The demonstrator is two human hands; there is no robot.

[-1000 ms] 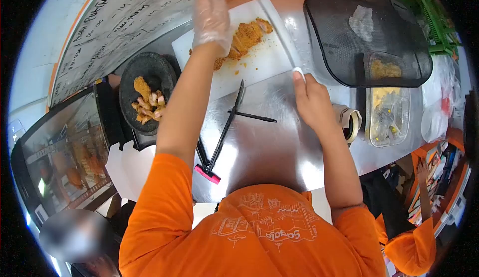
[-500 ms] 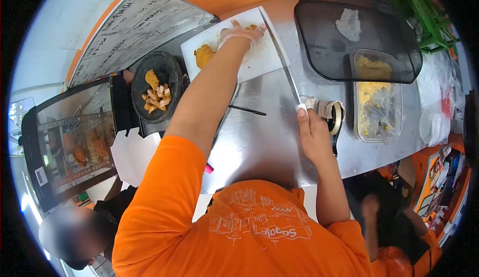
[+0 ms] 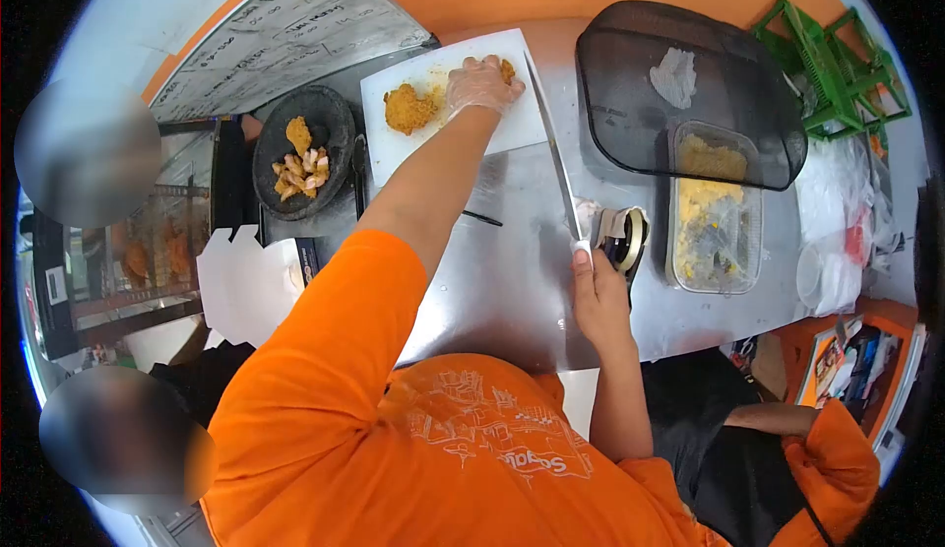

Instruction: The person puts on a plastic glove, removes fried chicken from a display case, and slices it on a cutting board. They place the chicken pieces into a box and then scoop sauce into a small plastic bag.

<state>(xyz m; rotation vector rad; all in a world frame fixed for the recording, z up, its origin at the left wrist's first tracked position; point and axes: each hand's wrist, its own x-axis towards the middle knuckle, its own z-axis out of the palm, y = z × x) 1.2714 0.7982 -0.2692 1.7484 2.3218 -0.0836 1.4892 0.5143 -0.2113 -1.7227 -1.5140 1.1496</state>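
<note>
Right hand (image 3: 598, 296) wrapped round knife (image 3: 566, 191). Gloved left hand (image 3: 479, 86) over board (image 3: 519, 122), right of chicken (image 3: 409, 110), can't tell if gripping tbh.

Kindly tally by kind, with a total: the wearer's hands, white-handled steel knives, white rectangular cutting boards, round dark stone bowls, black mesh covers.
Hands: 2 (gloved left hand, right hand)
White-handled steel knife: 1
White cutting board: 1
Dark stone bowl: 1
Black mesh cover: 1
Total: 6
</note>
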